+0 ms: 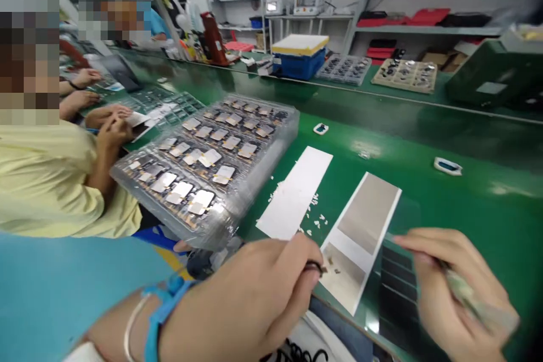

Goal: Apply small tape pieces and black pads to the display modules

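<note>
My left hand [263,288] is closed in a pinch on a small dark curved part [314,267] with a brownish tip, just over the lower end of a white-edged strip [362,218] with grey-beige panels. Small brown bits [331,261] lie on that strip. My right hand [458,288], somewhat blurred, is closed to the right of the strip. Something pale shows at its fingertips, and a slim greenish object [462,294] runs through its grip; its kind is unclear. A plain white strip [297,192] lies further left, with scattered white scraps [316,218] beside it.
Clear stacked trays [254,181] of small parts with silvery plates stand left. Two small white-rimmed pieces [321,129] [448,166] lie on the green bench [479,215]. A blue box [299,62] and more trays stand behind. A co-worker in a yellow shirt [55,181] works at left.
</note>
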`<state>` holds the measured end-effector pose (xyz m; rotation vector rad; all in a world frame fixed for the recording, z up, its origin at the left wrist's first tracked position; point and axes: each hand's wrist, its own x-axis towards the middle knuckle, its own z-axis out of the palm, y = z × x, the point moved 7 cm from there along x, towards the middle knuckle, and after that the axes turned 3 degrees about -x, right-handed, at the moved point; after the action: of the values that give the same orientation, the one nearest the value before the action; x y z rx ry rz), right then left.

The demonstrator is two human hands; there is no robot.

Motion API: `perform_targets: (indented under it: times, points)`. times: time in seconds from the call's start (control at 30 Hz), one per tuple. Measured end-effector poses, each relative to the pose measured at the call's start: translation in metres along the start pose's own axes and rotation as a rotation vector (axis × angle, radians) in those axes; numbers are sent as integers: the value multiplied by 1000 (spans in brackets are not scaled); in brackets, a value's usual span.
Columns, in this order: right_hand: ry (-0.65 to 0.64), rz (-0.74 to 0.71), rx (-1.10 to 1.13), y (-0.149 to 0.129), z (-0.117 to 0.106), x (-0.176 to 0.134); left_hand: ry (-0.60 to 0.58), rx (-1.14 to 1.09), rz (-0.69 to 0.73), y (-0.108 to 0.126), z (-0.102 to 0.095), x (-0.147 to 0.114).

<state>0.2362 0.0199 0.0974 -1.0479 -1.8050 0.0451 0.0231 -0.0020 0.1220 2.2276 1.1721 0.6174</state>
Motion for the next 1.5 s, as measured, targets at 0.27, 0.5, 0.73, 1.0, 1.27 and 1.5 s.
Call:
perform_targets:
  times: [0.27, 0.5, 0.73, 1.0, 1.27, 1.5]
  points:
    - [-191, -235, -201, -34, 62, 5, 167, -651, -136, -69, 68, 37]
    - [-229, -216, -204, -17, 78, 0, 199, -764, -153, -87, 77, 43]
    - [-287, -95, -165, -11, 86, 2, 212, -743, -208, -94, 79, 41]
    - [-554, 643, 412, 47, 117, 4, 219, -1005, -264, -98, 84, 36]
    - [-644, 869, 916, 37, 129, -10, 211, -1002, -277, -98, 86, 37]
    - [-612, 834, 741, 38, 124, -12, 189, -957, -283, -98, 87, 35]
